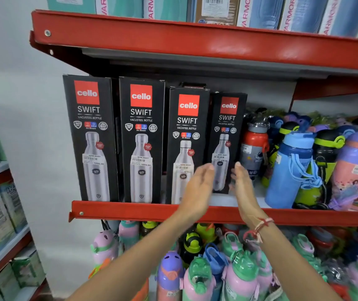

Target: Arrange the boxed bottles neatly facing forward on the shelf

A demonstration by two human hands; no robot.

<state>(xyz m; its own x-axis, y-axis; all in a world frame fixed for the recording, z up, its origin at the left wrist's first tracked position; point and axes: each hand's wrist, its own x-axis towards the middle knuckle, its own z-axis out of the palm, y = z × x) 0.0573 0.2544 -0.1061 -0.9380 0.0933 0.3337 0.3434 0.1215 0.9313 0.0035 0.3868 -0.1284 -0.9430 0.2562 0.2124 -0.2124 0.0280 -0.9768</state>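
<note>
Several black Cello Swift bottle boxes stand in a row on the red shelf [130, 210], all facing forward. The leftmost box [91, 135] and the second box [142, 137] stand at the shelf's front edge. The third box [186, 131] is slightly shorter. The fourth box [228, 127] is the smallest and sits further back. My left hand [197, 187] and my right hand [242, 181] are held flat with palms facing each other, either side of the fourth box's lower part, fingers apart and not gripping it.
Loose children's bottles crowd the shelf to the right, a blue one [291, 170] and a red one [255, 144] closest. More bottles fill the shelf below. An upper red shelf [195, 42] overhangs with boxes. A white wall is at left, with another rack [2, 213].
</note>
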